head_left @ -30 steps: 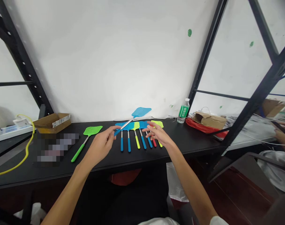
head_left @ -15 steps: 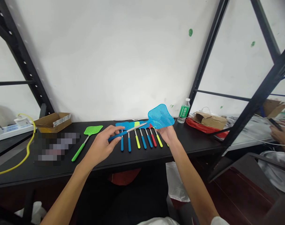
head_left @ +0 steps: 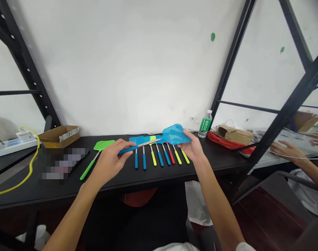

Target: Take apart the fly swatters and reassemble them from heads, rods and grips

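Right hand [head_left: 193,148] grips blue swatter [head_left: 176,137] by its edge, open room above

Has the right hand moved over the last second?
Yes: the right hand has moved rightward in the view, closer to the water bottle, and now holds the blue fly swatter by its head.
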`<state>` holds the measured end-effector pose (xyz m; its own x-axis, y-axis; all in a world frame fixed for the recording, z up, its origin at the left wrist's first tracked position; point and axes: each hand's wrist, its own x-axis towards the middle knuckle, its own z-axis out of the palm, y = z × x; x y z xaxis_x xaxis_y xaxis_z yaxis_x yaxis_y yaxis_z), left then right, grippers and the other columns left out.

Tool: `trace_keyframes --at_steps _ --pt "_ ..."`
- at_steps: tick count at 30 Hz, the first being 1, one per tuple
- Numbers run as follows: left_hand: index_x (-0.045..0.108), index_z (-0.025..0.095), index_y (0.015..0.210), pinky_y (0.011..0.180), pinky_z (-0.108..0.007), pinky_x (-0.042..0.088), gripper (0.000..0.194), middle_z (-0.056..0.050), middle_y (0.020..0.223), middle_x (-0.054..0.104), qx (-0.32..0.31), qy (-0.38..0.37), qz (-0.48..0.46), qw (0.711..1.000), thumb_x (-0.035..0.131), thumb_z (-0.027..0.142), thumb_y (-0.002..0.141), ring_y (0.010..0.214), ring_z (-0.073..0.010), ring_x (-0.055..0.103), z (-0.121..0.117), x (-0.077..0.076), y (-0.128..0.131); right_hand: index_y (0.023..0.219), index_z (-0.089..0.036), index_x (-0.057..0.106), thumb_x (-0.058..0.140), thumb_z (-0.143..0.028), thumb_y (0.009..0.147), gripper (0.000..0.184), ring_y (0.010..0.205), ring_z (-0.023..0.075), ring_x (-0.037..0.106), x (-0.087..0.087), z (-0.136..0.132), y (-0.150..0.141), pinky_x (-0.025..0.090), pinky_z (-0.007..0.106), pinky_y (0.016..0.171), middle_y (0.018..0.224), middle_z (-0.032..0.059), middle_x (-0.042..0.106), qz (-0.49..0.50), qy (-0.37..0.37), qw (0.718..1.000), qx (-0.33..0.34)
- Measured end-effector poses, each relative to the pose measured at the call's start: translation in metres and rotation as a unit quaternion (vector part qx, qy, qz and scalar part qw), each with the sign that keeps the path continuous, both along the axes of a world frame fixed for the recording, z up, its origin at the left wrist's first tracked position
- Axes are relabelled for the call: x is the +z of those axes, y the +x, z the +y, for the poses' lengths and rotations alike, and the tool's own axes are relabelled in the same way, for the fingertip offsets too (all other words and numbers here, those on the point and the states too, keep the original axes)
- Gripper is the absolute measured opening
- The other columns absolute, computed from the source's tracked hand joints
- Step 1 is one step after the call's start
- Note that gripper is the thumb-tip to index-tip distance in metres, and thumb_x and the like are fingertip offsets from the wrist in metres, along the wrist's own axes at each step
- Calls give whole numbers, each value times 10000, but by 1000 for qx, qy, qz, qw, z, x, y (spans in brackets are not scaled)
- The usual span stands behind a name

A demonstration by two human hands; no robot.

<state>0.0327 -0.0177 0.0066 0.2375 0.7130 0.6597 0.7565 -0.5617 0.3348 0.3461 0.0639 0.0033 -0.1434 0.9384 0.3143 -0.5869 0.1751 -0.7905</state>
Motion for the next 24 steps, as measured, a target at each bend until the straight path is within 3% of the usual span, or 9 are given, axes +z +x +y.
trace_keyframes --at_steps 6,12,18,20,24 --pt "683 281 1200 665 -271 435 305 -19 955 684 -11 6 -10 1000 513 370 963 714 -154 584 1 -5 -3 927 -184 698 748 -338 797 208 600 139 595 -5 0 1 499 233 442 765 23 679 -68 38 997 1" --pt "710 262 1176 725 -284 466 315 -42 1021 709 -48 -32 -55 997 556 405 941 850 -193 630 -2 -2 -2 996 -208 677 721 -372 833 236 627 143 607 -7 -2 12 491 241 459 834 30 695 -80 78 993 45" --pt "720 249 1161 814 -299 498 350 -53 1133 727 -60 -82 -72 992 574 457 920 1027 -249 647 -9 5 3 977 -213 678 692 -454 837 279 562 152 607 -4 -6 9 457 260 435 835 47 721 -90 59 993 52" --pt "704 238 1192 777 -283 494 379 -53 1103 735 -58 -87 -57 993 526 466 946 959 -232 660 -9 4 10 965 -204 691 677 -483 842 306 554 153 616 -6 -7 -1 459 262 445 829 56 729 -90 46 994 50" --pt "686 220 1199 610 -247 416 436 2 733 687 -47 -98 -9 994 362 446 1016 611 -152 585 -8 -3 25 1104 -215 707 709 -483 825 387 636 149 659 -14 -8 -29 479 232 508 837 51 732 -132 36 987 87"
